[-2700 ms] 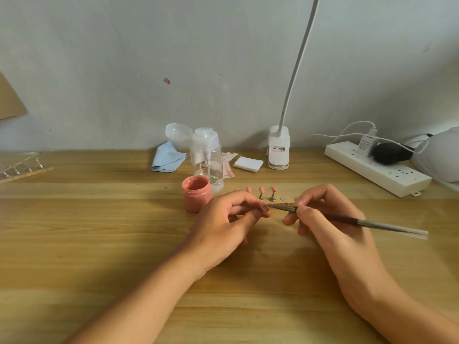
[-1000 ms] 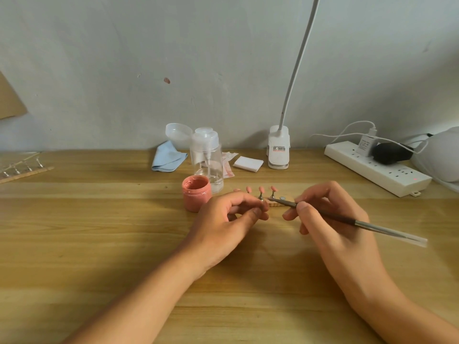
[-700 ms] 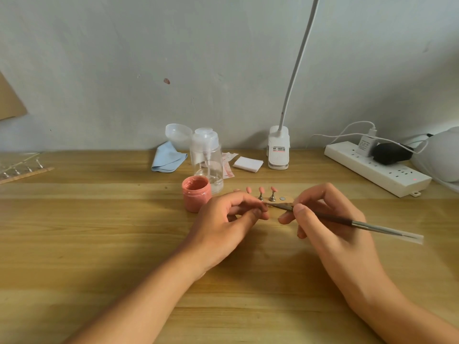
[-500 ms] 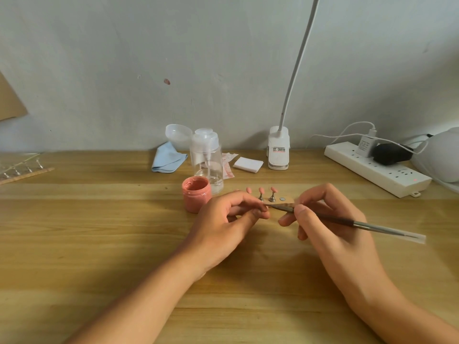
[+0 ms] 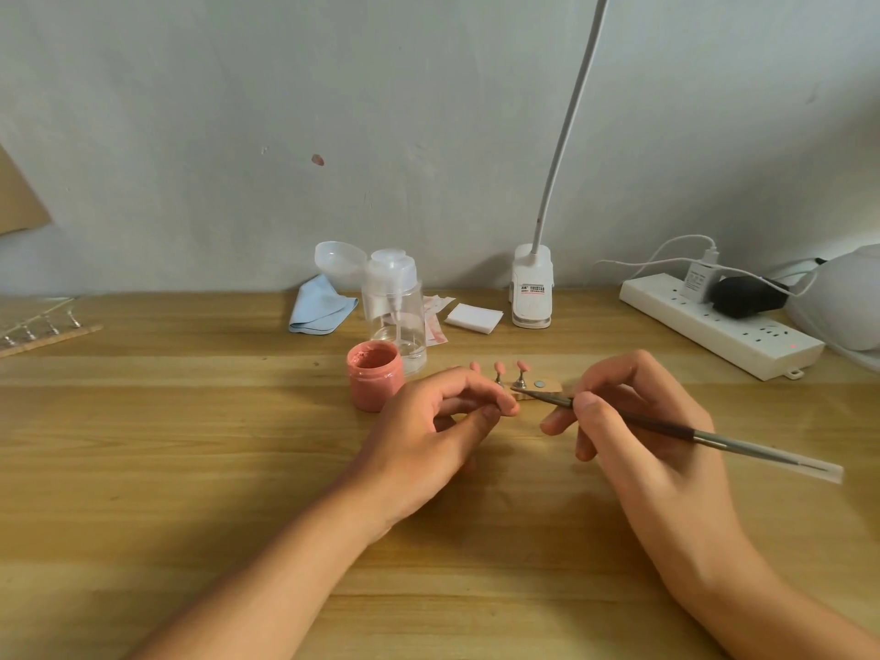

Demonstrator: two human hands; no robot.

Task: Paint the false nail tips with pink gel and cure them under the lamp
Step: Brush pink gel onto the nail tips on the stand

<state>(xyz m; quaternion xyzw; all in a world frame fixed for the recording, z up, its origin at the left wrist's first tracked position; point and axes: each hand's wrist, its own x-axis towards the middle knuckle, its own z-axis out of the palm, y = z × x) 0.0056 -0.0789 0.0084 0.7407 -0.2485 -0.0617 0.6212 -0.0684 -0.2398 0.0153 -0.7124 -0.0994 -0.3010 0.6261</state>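
A jar point(image 5: 375, 375) of pink gel stands open on the wooden table point(image 5: 190, 445). Just right of the jar, three pink nail tips point(image 5: 521, 365) stand upright on small metal stems set in a short wooden strip point(image 5: 547, 387).

The left hand point(image 5: 428, 435) lies in front of the jar and to its right. Its fingers are curled, with thumb and forefinger tips close together at the strip's end nearest the jar. It hides that end and the stem of the tip closest to the jar, and whether it pinches the strip cannot be told.

Farther right of the jar, the right hand point(image 5: 638, 431) grips a thin brush point(image 5: 714, 438) like a pen, thumb and fingers clamped on the shaft. The bristle end points toward the jar and lies at the foot of the stem farthest from it. The handle sticks out away from the jar.

Just behind the jar stands a clear pump bottle point(image 5: 394, 312). Behind the jar to its left are a blue cloth point(image 5: 320, 304) and a clear cap point(image 5: 339, 262). Behind it to the right lie pink packets point(image 5: 435, 321) and a white pad point(image 5: 474, 318). Beyond them is the white clip base of a lamp point(image 5: 532, 292), whose neck rises out of view.

Far right of the jar sits a white power strip point(image 5: 719, 326) carrying a white charger point(image 5: 695, 281) and a black plug point(image 5: 745, 297). Beside it is a white rounded thing point(image 5: 847, 302), cut off by the edge. Far left of the jar lies another rack point(image 5: 43, 326), too small to make out.
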